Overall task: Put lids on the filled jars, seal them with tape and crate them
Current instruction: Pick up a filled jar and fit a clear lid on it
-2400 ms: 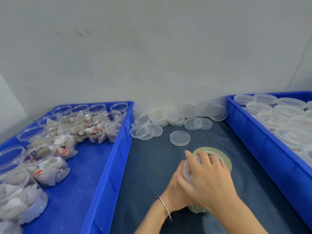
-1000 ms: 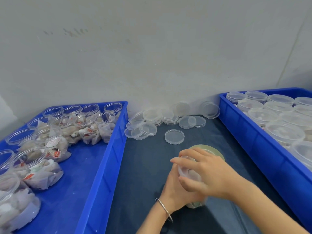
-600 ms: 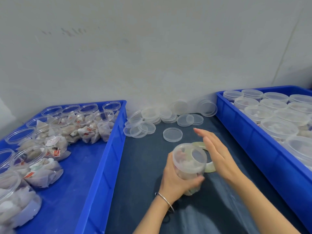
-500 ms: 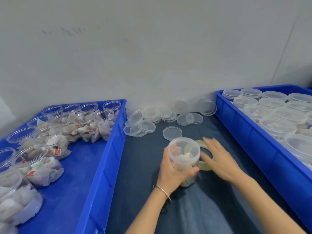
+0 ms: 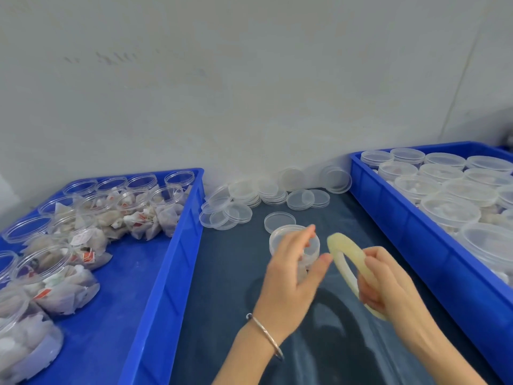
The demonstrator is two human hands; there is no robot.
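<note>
lidded jar (image 5: pixel 294 243) (sachets inside), left hand (image 5: pixel 291 276)

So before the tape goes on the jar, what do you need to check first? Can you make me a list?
1. Lid on the jar: ok, a clear lid covers its top.
2. Jar held steady: ok, the left hand grips it, upright on the dark mat.
3. Tape in hand: ok, the right hand grips the tape roll, lifted beside the jar.
4. Loose tape end found: cannot tell, no free end shows.
5. Lid pressed fully down: cannot tell, the fingers hide part of the rim.
6. Room in the right crate: cannot tell, the part in view is packed with lidded jars.
</note>
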